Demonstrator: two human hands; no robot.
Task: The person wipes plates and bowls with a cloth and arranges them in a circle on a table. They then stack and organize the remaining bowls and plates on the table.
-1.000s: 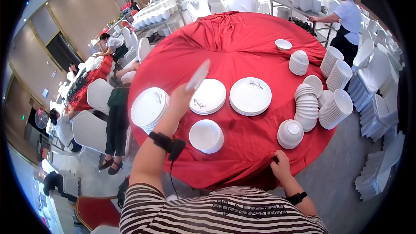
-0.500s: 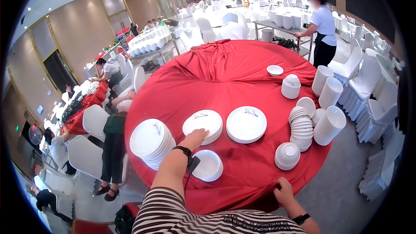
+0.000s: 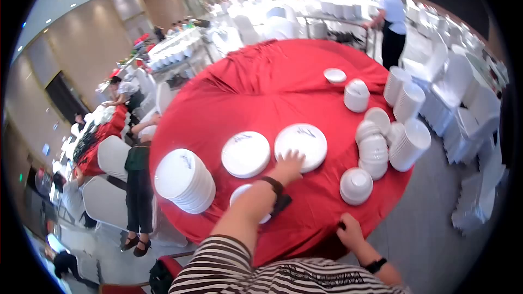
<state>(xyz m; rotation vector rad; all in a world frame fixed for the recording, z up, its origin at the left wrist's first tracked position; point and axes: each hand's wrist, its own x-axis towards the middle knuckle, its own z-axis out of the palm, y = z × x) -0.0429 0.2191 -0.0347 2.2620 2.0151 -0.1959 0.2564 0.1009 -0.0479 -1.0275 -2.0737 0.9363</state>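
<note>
The left hand (image 3: 289,164) was reached across the table with fingers (image 3: 297,157) spread and flat, the tips on the near rim of the right plates (image 3: 306,137); it gripped nothing. The right plates lay on the red cloth (image 3: 261,90) a little nearer than the table's centre, just beside the middle plates (image 3: 245,154) with a narrow strip of cloth between the two rims. The left plates (image 3: 181,177), a taller stack, overhung the table's left edge. A small dish (image 3: 238,195) lay partly hidden under the left forearm, near the front edge. The right hand (image 3: 350,232) was closed on a fold of the cloth at the front edge, where the cloth dropped over the rim. An upturned bowl (image 3: 356,186) sat between the right hand and the right plates, apart from both. Further bowl stacks (image 3: 373,149) crowded the right edge, and a tilted stack (image 3: 412,142) leaned outward over it. The far half of the cloth was bare apart from a few bowls at its right, with bunched folds at the far edge. Open floor (image 3: 430,209) lay to the right of the table. To the left, a standing person (image 3: 139,182) and covered chairs (image 3: 111,155) stood close against the table's edge. Another person (image 3: 392,19) stood beyond the far edge.
</note>
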